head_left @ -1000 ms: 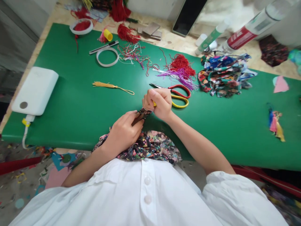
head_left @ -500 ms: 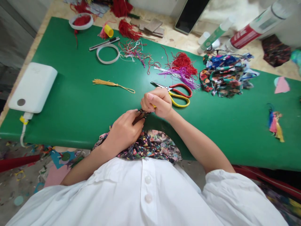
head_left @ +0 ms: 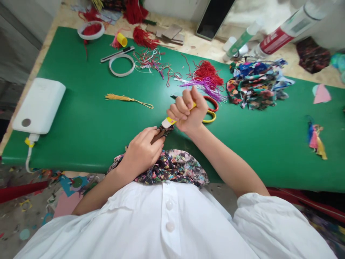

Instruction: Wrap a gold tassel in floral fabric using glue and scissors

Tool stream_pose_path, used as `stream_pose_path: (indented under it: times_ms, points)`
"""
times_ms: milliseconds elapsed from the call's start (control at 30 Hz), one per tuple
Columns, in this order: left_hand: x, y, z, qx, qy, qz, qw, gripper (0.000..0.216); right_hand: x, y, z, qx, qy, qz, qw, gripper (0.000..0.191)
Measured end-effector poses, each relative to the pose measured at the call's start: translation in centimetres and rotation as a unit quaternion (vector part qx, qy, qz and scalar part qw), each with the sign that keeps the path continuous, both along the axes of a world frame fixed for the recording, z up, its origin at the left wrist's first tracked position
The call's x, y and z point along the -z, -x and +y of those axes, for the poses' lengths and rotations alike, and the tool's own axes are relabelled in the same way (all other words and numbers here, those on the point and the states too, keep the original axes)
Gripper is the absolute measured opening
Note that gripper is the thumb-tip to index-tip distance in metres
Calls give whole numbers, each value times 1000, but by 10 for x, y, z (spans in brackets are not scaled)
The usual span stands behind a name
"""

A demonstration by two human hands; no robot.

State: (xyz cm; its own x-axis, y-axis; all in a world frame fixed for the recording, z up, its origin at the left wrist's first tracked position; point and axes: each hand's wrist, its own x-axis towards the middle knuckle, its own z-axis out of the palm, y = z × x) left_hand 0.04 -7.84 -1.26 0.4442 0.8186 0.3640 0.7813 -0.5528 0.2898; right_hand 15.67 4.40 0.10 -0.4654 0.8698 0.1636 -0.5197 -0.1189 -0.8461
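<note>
Nearer the person than the scissors (head_left: pixel 215 116), the left hand (head_left: pixel 144 149) pinches a fold of the cloth (head_left: pixel 174 167) between thumb and fingertips. Beside the scissors, the right hand (head_left: pixel 188 109) curls its fingers round a yellow stick (head_left: pixel 169 122), whose white end pokes out at the fold; contact is unclear.

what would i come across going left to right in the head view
White device with a cable → left hand holding dark patterned cloth → right hand gripping a yellow-and-white tool → bunched colourful fabric → small multicoloured tassels
</note>
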Motion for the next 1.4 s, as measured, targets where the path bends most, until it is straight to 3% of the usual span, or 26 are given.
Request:
stream_pose_path:
  times_ms: [233,633,1033,1300,1400]
  points:
    - [3,0,0,-3,-14,-12,1000,22,-13,-16,-5,30,-95,-18,995,51]
    - [5,0,0,-9,6,-25,1000,24,2,3,-17,16,-90,-79,993,56]
    - [8,0,0,-20,6,-27,999,23,0,-6,-18,-95,-161,-99,977,57]
    - [6,0,1,-12,-2,-26,1000,22,7,0,-27,-102,-102,-24,989,53]
    - [6,0,1,-8,-1,-24,1000,22,10,4,-28,-64,-87,15,994,51]
